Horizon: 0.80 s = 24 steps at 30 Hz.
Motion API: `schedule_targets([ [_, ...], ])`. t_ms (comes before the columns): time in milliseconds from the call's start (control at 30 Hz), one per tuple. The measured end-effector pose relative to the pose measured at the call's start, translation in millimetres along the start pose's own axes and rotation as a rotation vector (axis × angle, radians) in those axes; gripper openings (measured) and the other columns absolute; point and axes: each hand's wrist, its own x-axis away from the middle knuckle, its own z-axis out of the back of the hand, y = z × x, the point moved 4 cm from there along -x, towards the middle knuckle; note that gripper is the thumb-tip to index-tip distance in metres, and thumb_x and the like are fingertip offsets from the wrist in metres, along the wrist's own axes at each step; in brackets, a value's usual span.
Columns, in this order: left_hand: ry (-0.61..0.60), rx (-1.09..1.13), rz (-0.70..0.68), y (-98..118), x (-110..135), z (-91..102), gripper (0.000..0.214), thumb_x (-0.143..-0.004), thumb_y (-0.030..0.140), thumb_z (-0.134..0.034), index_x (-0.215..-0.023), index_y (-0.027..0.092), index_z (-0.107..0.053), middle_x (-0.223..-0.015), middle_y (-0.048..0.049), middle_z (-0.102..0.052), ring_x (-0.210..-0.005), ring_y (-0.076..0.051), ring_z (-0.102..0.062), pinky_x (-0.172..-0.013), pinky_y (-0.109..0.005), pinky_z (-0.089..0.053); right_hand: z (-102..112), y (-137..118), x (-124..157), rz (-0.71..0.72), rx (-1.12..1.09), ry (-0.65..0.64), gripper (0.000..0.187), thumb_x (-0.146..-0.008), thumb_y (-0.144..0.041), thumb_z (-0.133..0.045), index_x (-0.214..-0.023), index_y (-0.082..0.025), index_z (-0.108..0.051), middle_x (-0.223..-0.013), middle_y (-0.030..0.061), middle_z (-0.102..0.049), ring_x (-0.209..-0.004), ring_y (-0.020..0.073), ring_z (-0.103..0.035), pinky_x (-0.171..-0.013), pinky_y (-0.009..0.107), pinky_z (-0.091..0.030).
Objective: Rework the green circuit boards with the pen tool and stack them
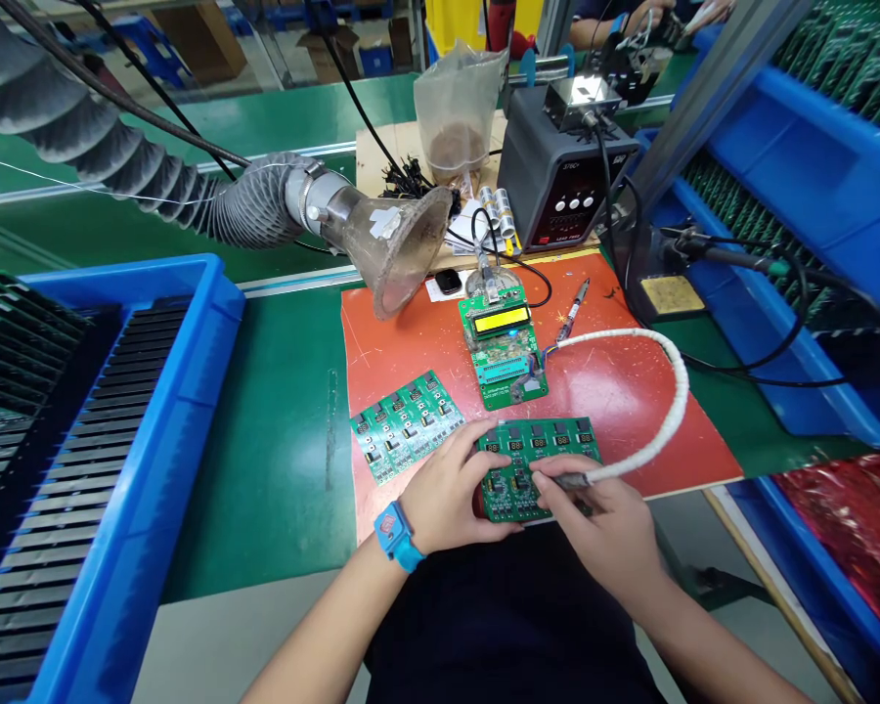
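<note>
My left hand (455, 489), with a blue wrist strap (398, 536), grips the left end of a green circuit board panel (535, 437) at the mat's front edge. In my right hand (601, 513) is a probe (573, 480), pinched between thumb and fingers over the panel's middle; whether its tip touches the board is hidden. A white sleeved cable (679, 391) loops from the probe to a green programmer board (509, 386) with a lit yellow display (502, 320). A second circuit board panel (409, 427) lies flat to the left of my left hand.
A fume extractor hood (400, 249) hangs above the orange mat (381, 332). Behind stands a soldering station (564, 166). Blue bins (220, 293) with slotted racks flank the bench; a soldering iron (740, 256) and sponge (673, 295) are at right. Another person's hand (649, 15) shows far back.
</note>
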Motion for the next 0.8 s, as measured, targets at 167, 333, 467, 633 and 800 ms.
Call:
schedule_targets([
  [167,-0.002,0.009,-0.001,0.3,-0.2,0.3,0.062,-0.065,0.045,-0.08,-0.116,0.02,-0.053,-0.14,-0.0183,-0.043,-0.129,-0.034,-0.047,-0.1,-0.051,-0.048,-0.1,1.7,1.2,0.006,0.012,-0.002,0.004,-0.086,-0.025,-0.065,-0.085,-0.021,-0.066,-0.083,0.0028,-0.071,-0.059,0.0151,-0.068,-0.053,0.024,-0.056],
  [333,0.001,0.012,-0.005,-0.2,-0.4,0.3,0.062,-0.065,0.045,-0.08,-0.115,0.019,-0.054,-0.14,-0.0188,-0.043,-0.129,-0.033,-0.047,-0.101,-0.049,-0.047,-1.0,3.6,2.0,0.008,-0.006,0.002,0.002,-0.086,-0.024,-0.065,-0.087,-0.022,-0.066,-0.084,0.0025,-0.07,-0.06,0.0152,-0.068,-0.054,0.025,-0.057],
  [467,0.003,0.006,-0.01,-0.2,-0.7,0.3,0.063,-0.064,0.045,-0.081,-0.115,0.018,-0.054,-0.139,-0.0191,-0.043,-0.129,-0.033,-0.047,-0.101,-0.049,-0.047,-1.5,4.3,2.1,0.009,-0.019,0.007,0.002,-0.086,-0.023,-0.065,-0.087,-0.022,-0.066,-0.085,0.0027,-0.07,-0.06,0.0154,-0.068,-0.054,0.025,-0.057],
  [633,-0.002,-0.016,-0.013,0.1,0.0,-0.3,0.064,-0.063,0.046,-0.081,-0.115,0.017,-0.054,-0.139,-0.0195,-0.043,-0.128,-0.033,-0.047,-0.101,-0.048,-0.048,-1.7,4.6,2.2,0.021,-0.003,0.005,0.002,-0.086,-0.023,-0.065,-0.086,-0.021,-0.066,-0.084,0.0027,-0.07,-0.06,0.0148,-0.068,-0.054,0.024,-0.057],
  [800,0.005,-0.036,-0.017,-0.2,1.1,-1.2,0.064,-0.064,0.047,-0.08,-0.115,0.018,-0.053,-0.138,-0.0188,-0.044,-0.128,-0.033,-0.047,-0.101,-0.048,-0.048,-1.9,6.9,3.0,0.014,0.002,0.003,0.003,-0.087,-0.024,-0.064,-0.088,-0.022,-0.066,-0.086,0.0025,-0.07,-0.062,0.0149,-0.069,-0.056,0.025,-0.056],
])
